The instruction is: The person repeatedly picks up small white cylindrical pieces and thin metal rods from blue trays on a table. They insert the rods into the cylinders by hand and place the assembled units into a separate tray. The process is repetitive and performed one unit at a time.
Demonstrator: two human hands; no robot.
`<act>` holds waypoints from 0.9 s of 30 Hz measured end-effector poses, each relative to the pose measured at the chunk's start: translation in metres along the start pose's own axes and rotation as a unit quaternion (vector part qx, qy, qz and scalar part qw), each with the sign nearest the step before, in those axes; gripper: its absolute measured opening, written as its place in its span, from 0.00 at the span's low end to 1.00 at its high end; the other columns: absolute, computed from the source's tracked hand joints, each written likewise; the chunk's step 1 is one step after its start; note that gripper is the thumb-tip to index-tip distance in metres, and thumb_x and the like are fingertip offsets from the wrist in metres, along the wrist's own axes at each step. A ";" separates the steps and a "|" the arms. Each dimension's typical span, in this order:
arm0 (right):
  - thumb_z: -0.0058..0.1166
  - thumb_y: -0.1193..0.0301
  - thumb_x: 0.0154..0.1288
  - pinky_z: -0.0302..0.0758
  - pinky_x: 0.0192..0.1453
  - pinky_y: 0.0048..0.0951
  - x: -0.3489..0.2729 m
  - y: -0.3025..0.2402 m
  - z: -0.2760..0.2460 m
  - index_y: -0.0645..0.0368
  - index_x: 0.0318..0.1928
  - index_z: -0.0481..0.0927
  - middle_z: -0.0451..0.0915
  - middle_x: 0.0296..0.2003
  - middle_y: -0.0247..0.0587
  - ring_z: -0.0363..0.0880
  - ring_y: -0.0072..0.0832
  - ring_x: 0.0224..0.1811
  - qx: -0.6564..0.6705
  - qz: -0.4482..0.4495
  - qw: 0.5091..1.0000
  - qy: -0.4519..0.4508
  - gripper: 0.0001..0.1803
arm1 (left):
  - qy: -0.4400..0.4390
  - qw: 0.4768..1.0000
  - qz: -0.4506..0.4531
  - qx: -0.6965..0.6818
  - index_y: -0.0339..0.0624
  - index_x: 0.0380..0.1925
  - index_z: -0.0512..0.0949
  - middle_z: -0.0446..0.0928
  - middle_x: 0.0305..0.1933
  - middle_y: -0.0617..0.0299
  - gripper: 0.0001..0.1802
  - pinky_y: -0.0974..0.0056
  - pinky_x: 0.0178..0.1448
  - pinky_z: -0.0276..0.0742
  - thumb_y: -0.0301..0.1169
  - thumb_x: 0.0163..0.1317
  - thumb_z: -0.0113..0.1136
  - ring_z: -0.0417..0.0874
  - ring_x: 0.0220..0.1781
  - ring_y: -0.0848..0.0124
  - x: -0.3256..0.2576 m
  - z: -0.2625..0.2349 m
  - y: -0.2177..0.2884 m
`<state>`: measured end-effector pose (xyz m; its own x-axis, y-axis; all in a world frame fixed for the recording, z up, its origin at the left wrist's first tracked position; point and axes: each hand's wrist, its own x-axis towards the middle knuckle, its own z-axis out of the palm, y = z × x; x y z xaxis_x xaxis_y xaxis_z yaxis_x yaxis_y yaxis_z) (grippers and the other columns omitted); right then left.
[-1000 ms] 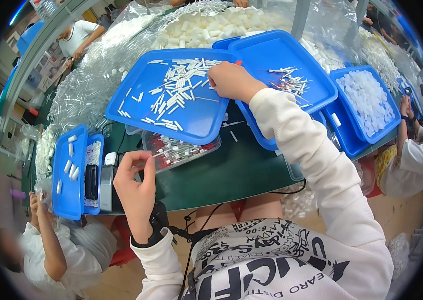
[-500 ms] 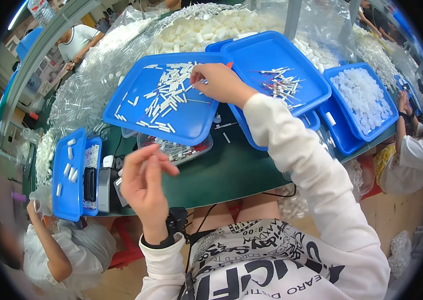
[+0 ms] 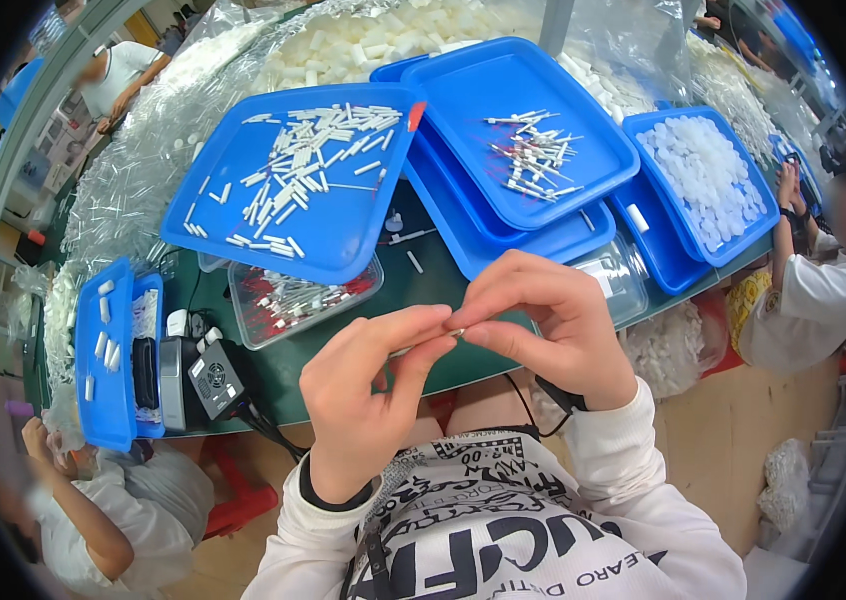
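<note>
In front of my body, above the near edge of the table, my two hands meet at their fingertips. My left hand (image 3: pixel 368 395) pinches a thin, pale piece, mostly hidden by the fingers. My right hand (image 3: pixel 553 325) is closed on the same small piece (image 3: pixel 458 333), of which only a whitish tip shows; its kind is too small to make out. Beyond the hands, a blue tray (image 3: pixel 343 235) holds many short white tubes (image 3: pixel 298 165). In another blue tray (image 3: pixel 528 90), to its right, lie thin white sticks (image 3: pixel 538 160) with red parts.
Below the left tray, a clear container (image 3: pixel 313 320) holds red-and-white pieces. A tray of white translucent caps (image 3: pixel 708 180) stands right. At left are a blue tray (image 3: pixel 108 400) and a black boxed device (image 3: pixel 215 380) with cables. White cylinders (image 3: pixel 373 45) are heaped behind. People sit on both sides.
My right hand has come back from the left tray to meet my left hand. My left hand has moved lower and to the right, its fingers now pinched. The view has shifted slightly.
</note>
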<state>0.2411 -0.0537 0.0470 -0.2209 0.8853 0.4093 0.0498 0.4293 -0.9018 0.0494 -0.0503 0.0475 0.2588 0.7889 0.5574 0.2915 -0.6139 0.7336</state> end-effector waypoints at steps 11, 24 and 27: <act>0.56 0.81 0.61 0.77 0.38 0.25 -0.030 0.004 0.001 0.64 0.40 0.81 0.82 0.33 0.40 0.83 0.27 0.33 -0.060 0.126 0.988 0.059 0.06 | -0.093 0.995 -0.046 0.002 0.35 0.41 0.76 0.75 0.42 0.56 0.16 0.70 0.33 0.76 0.14 0.50 0.61 0.79 0.33 0.72 0.001 0.011 0.002; 0.59 0.79 0.61 0.79 0.37 0.26 -0.039 0.017 0.001 0.62 0.40 0.81 0.84 0.35 0.44 0.84 0.30 0.32 -0.170 0.065 0.978 0.104 0.07 | -0.075 0.995 -0.026 0.058 0.35 0.34 0.81 0.81 0.34 0.57 0.12 0.69 0.36 0.77 0.17 0.48 0.68 0.82 0.31 0.69 -0.005 0.003 -0.009; 0.61 0.80 0.59 0.79 0.35 0.26 -0.041 0.019 -0.002 0.62 0.37 0.82 0.84 0.33 0.43 0.84 0.32 0.31 -0.250 0.044 0.964 0.074 0.05 | -0.077 0.995 -0.028 0.050 0.35 0.34 0.81 0.81 0.34 0.56 0.10 0.69 0.36 0.77 0.17 0.50 0.67 0.82 0.31 0.68 -0.006 0.001 -0.010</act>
<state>0.2536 -0.0816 0.0129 -0.0552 0.9224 0.3824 0.5340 0.3509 -0.7693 0.0456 -0.0488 0.0361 0.3760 0.8135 0.4437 0.3975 -0.5741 0.7158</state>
